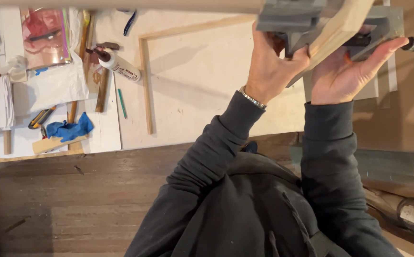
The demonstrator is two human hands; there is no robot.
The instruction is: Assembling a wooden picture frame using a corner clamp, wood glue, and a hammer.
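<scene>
Clamp (312, 21) between hands, touching both

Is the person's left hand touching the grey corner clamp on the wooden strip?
Touching. The head view shows the left hand gripping the grey corner clamp, fingers wrapped over its lower edge beside the wooden strip.
</scene>
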